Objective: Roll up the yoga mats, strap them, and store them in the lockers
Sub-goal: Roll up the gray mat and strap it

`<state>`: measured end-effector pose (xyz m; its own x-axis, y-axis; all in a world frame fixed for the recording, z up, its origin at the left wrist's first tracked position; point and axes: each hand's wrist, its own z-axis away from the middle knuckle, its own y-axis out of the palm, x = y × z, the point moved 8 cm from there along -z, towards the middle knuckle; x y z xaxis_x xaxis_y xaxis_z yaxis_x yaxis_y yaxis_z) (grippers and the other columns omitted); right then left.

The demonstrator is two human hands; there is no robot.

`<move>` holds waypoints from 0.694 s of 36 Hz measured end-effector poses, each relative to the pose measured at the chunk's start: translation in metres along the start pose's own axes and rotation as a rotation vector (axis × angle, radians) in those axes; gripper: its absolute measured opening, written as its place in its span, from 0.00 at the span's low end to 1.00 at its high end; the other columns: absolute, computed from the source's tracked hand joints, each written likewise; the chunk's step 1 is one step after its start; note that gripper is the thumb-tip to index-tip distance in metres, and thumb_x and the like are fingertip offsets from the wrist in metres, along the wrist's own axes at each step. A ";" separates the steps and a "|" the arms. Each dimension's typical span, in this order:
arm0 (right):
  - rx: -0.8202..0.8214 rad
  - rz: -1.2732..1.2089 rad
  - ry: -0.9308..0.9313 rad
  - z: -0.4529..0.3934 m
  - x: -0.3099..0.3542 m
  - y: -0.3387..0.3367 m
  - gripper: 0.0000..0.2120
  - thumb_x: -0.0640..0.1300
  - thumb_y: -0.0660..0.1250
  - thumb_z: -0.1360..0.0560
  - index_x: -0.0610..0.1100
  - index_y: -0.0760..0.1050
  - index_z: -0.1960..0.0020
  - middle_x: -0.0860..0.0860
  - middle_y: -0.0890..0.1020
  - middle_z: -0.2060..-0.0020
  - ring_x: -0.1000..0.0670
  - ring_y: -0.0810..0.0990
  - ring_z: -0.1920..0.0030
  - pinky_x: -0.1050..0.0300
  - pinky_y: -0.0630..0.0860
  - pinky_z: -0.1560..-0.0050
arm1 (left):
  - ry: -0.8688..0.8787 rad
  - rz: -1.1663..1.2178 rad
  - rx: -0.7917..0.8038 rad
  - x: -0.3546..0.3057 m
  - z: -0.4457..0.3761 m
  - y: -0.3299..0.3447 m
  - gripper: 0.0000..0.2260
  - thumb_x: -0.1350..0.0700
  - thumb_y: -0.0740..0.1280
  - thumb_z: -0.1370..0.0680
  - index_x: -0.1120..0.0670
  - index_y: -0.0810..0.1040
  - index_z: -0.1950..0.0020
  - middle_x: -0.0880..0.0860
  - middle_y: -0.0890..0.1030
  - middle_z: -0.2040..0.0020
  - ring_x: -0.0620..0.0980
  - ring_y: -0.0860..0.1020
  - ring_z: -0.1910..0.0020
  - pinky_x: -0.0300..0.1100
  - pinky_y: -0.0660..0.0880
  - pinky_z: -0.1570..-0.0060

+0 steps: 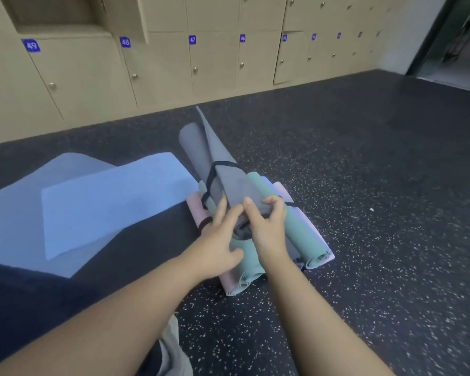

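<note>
A rolled grey mat [201,150] lies on top of a pile of rolled green mats [296,234] and pink mats [198,213] on the dark floor. A black strap [213,172] loops loosely around the grey roll, whose far corner sticks up unrolled. My right hand [266,221] grips the near end of the grey roll, thumb and fingers curled over it. My left hand [220,240] lies with straight fingers against the roll's left side and the strap. A light blue mat [106,202] lies unrolled and partly folded on the floor to the left.
Beige numbered lockers [158,69] line the far wall; one upper locker [65,14] at the left stands open, and one lower door [288,58] at the right is ajar. Speckled dark floor [364,185] spreads to the right. A doorway [459,44] opens at far right.
</note>
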<state>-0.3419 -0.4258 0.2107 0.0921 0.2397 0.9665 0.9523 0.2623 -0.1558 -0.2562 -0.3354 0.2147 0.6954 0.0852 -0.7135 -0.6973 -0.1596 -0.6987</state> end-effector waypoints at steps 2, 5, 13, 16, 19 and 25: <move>-0.028 0.118 -0.021 -0.005 0.001 -0.002 0.11 0.55 0.69 0.27 0.60 0.67 0.54 0.46 0.70 0.41 0.47 0.74 0.42 0.50 0.73 0.39 | 0.000 0.025 0.000 0.001 -0.010 0.001 0.40 0.55 0.64 0.30 0.33 0.46 0.26 0.37 0.40 0.23 0.49 0.60 0.25 0.50 0.68 0.32; -0.100 0.182 0.037 -0.013 -0.012 -0.007 0.09 0.62 0.66 0.36 0.65 0.69 0.59 0.36 0.72 0.38 0.44 0.76 0.49 0.40 0.73 0.40 | -0.031 0.011 0.032 0.007 -0.023 0.007 0.41 0.54 0.65 0.28 0.39 0.44 0.23 0.41 0.40 0.22 0.42 0.51 0.23 0.43 0.61 0.28; -0.326 -0.116 0.262 -0.037 -0.042 -0.042 0.07 0.46 0.65 0.25 0.57 0.68 0.53 0.38 0.74 0.41 0.40 0.77 0.52 0.54 0.78 0.54 | -0.034 -0.048 0.223 0.021 -0.046 0.023 0.36 0.61 0.62 0.22 0.34 0.49 0.24 0.32 0.38 0.24 0.34 0.75 0.49 0.29 0.69 0.54; -0.400 -0.102 0.262 -0.044 -0.058 -0.065 0.08 0.46 0.64 0.26 0.57 0.68 0.52 0.41 0.74 0.44 0.40 0.77 0.51 0.50 0.79 0.49 | -0.058 -0.139 0.257 0.038 -0.051 0.026 0.34 0.61 0.60 0.21 0.35 0.49 0.24 0.32 0.39 0.24 0.33 0.75 0.60 0.35 0.70 0.59; -0.453 -0.047 0.324 -0.050 -0.088 -0.087 0.07 0.56 0.63 0.33 0.65 0.69 0.56 0.39 0.75 0.43 0.35 0.78 0.47 0.36 0.76 0.44 | -0.057 -0.205 0.260 0.051 -0.057 0.028 0.33 0.61 0.59 0.21 0.35 0.50 0.24 0.35 0.40 0.23 0.40 0.73 0.43 0.41 0.71 0.44; -0.464 0.004 0.352 -0.071 -0.118 -0.131 0.10 0.49 0.61 0.29 0.61 0.73 0.50 0.44 0.77 0.43 0.39 0.78 0.45 0.37 0.75 0.41 | -0.108 -0.234 0.281 0.064 -0.067 0.042 0.32 0.61 0.58 0.22 0.38 0.52 0.23 0.38 0.42 0.22 0.45 0.72 0.41 0.44 0.71 0.40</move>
<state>-0.4563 -0.5550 0.1312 0.1110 -0.1059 0.9882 0.9723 -0.1940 -0.1300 -0.2294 -0.4023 0.1430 0.8296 0.1927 -0.5241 -0.5528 0.1514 -0.8194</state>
